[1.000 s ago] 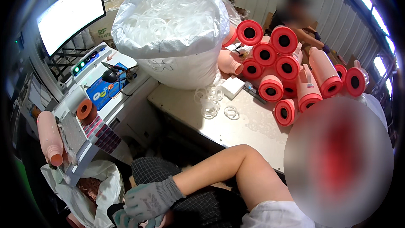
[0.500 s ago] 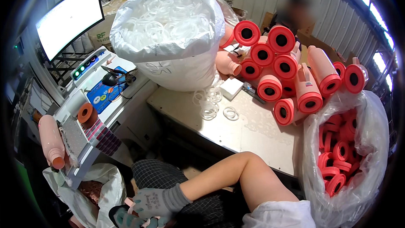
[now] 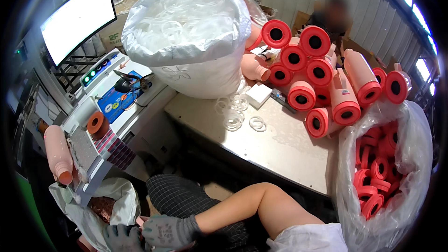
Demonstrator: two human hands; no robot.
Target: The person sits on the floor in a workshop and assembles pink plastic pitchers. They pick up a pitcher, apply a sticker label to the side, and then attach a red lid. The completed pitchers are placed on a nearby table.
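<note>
Head: right hand (image 3: 168, 231) low, beside table edge (image 3: 242, 158).

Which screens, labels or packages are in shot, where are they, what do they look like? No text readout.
Monitor: upper left, curved, black frame, glowing white.
Control panel: left bench below the monitor, blue face with round coloured buttons.
White sack: top centre on the steel table, open and full of clear rings, faint dark marks on its side.
Small white box: on the table beside the sack, plain.
</note>
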